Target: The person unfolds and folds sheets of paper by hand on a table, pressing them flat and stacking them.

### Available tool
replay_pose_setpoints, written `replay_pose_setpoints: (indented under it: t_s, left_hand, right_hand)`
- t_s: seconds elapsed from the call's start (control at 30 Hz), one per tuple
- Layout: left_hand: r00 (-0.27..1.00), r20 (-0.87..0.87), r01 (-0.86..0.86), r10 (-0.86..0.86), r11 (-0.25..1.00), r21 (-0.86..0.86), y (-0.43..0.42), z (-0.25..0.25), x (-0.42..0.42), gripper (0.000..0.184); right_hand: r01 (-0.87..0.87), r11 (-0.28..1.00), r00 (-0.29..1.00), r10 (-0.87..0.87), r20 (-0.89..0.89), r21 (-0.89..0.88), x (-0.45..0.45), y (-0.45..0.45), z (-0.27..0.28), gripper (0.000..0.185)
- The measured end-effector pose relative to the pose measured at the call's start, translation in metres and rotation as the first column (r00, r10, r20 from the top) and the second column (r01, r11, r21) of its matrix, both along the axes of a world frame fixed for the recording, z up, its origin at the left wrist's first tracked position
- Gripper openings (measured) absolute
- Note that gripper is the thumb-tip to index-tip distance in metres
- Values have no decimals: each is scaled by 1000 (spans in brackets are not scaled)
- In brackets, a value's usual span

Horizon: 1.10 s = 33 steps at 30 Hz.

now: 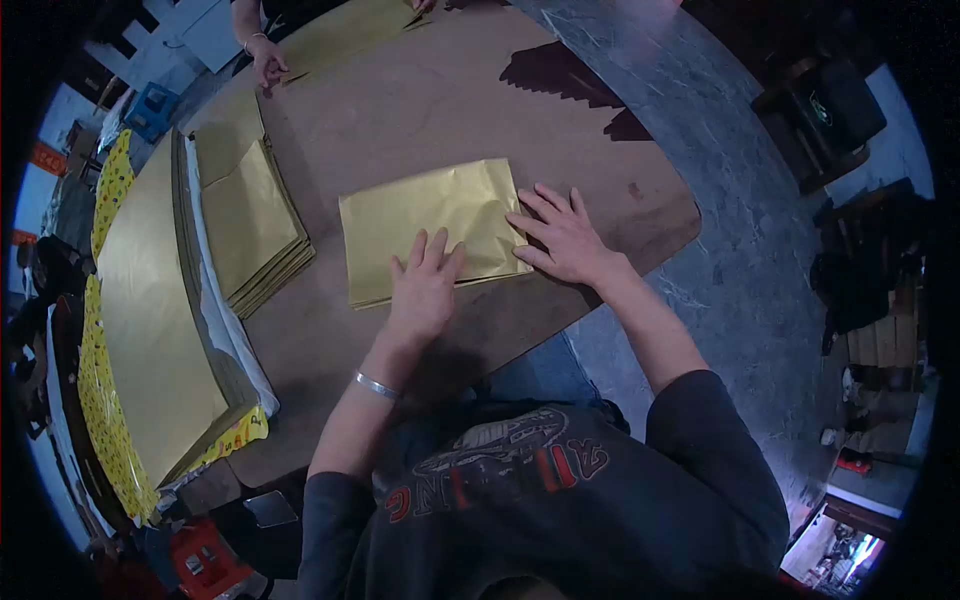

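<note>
A gold paper sheet [430, 205], seemingly folded or stacked in layers, lies flat on the brown table in front of me. My left hand [425, 290] rests on its near edge with fingers stretched out and apart. At the sheet's right edge is my right hand [565, 235], fingers spread, the tips touching the creased paper and the thumb near its lower right corner. Both hands press from above and grip nothing that I can see.
Left of me stand a stack of folded gold paper [245, 220] and a large pile of gold sheets [150, 320] on yellow patterned wrapping [105, 400]. Across the table [400, 120], a co-worker's hand [267, 62] touches another gold sheet [345, 40]. Dark red jagged pieces [560, 75] lie at the far right.
</note>
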State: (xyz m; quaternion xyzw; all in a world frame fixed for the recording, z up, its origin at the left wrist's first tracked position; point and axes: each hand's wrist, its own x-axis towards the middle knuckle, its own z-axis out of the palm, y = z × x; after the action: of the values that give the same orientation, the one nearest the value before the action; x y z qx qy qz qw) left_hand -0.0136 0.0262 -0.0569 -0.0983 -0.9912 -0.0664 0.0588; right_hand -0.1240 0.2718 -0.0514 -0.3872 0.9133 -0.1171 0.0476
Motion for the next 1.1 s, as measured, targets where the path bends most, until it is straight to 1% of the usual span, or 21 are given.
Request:
replay_pose_setpoints:
  t_s: [0.07,0.13,0.2,0.27,0.3,0.37,0.4,0.47,0.5,0.57,0.6,0.63,0.67,0.7,0.77,0.83,0.9,0.97,1.03,1.07,1.1]
  left_hand:
    - [997,83,-5,5,1000,-4,4,12,4,50]
    - [994,107,0,-1,1000,9,3,19,5,52]
    - [978,208,-12,-8,995,97,4,30,7,48]
    - [980,196,-10,-19,989,146,11,29,5,44]
    - [989,149,-36,5,978,204,17,22,4,34]
    - [997,72,-33,14,963,268,27,6,-2,24]
    - [1000,12,-30,27,951,309,29,1,-3,18]
    - [997,-55,-31,52,944,329,28,-11,-3,16]
    - [991,-118,-9,56,930,368,28,-13,-1,15]
    - [990,-119,-28,80,920,392,29,-18,0,14]
    - [985,-151,-19,83,922,387,29,-17,1,14]
    - [984,-149,-34,98,923,383,30,-17,1,14]
    - [981,-173,-11,86,920,392,29,-16,1,15]
    - [978,-196,12,72,917,399,29,-16,1,15]
    - [973,-207,-8,98,919,393,31,-16,3,16]
    - [968,-218,-28,122,921,389,33,-16,5,15]
    - [960,-238,-36,146,910,412,34,-13,6,13]
    - [957,-249,-43,148,923,382,29,-8,2,13]
    - [984,-45,-131,175,859,495,14,-3,-11,14]
    - [964,-117,-163,238,879,448,4,-1,-18,18]
    - [948,-205,-140,244,897,420,-5,-3,-24,21]
  right_hand:
    - [-5,1000,1000,5,-17,13,0,-1,0,57]
    - [2,1000,1000,-2,-24,16,1,-2,1,56]
    - [2,1000,1000,-2,-27,16,1,-2,1,56]
    - [-5,1000,1000,4,-31,-17,2,-1,2,56]
    - [-12,1000,999,12,-30,-17,2,-1,3,56]
    - [2,1000,999,-3,-32,-23,3,-1,5,55]
    - [-3,1000,998,1,-61,-30,3,-2,3,54]
    - [0,1000,999,0,-51,-3,2,-2,2,55]
    - [3,1000,999,-3,-39,2,2,-2,3,56]
    - [-6,1000,999,5,-53,-5,2,-1,0,56]
    - [-13,1000,999,12,-53,-15,1,-1,-1,56]
    - [-2,1000,998,2,-60,9,0,0,-2,56]
    - [4,1000,998,-2,-65,29,1,-1,-3,55]
    - [-7,1000,998,7,-56,-8,1,-2,1,54]
    - [4,1000,998,-3,-57,27,1,-3,1,54]
    - [-16,1000,999,16,-52,0,1,-2,-1,54]
    - [0,1000,998,0,-65,-1,1,-2,-2,54]
    - [-7,1000,997,8,-75,11,1,-3,-1,54]
    - [20,999,999,-18,-50,50,2,-5,4,54]
    - [22,998,999,-20,-41,56,2,-6,5,55]
    - [21,998,999,-19,-40,55,2,-6,5,55]
